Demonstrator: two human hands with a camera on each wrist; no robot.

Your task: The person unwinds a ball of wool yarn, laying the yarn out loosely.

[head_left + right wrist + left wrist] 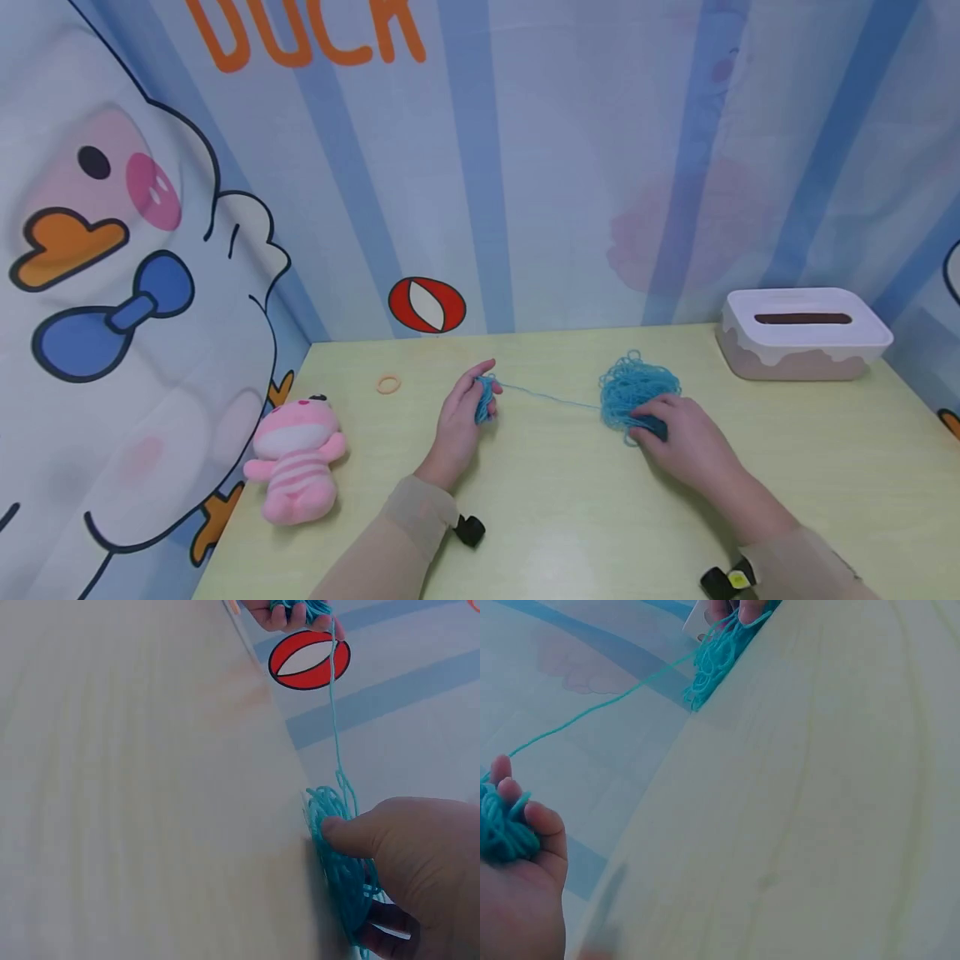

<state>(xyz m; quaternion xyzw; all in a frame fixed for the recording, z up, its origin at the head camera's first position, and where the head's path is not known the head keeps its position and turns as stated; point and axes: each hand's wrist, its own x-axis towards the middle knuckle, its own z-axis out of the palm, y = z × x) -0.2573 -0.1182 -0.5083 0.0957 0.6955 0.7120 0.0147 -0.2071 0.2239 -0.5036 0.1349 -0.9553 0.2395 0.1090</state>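
A loose heap of teal yarn (pixel 636 388) lies on the table, right of its middle. My right hand (pixel 693 437) pinches the near side of this heap, and the right wrist view shows the thumb (pixel 351 834) pressed into the strands. My left hand (pixel 459 421) holds a smaller bundle of yarn (pixel 504 829) against the palm, fingers curled about it. One thin strand (pixel 551 397) spans the gap from the bundle to the heap, nearly straight in the head view. Part of the right fingers is hidden by the yarn.
Left of the left hand lies a pink striped plush toy (pixel 298 462). A small orange ring (pixel 387 383) is near the table's back edge. A white and brown tissue box (pixel 806 337) stands at the back right. Behind the table (pixel 570 517) hangs a printed cloth (pixel 555 167).
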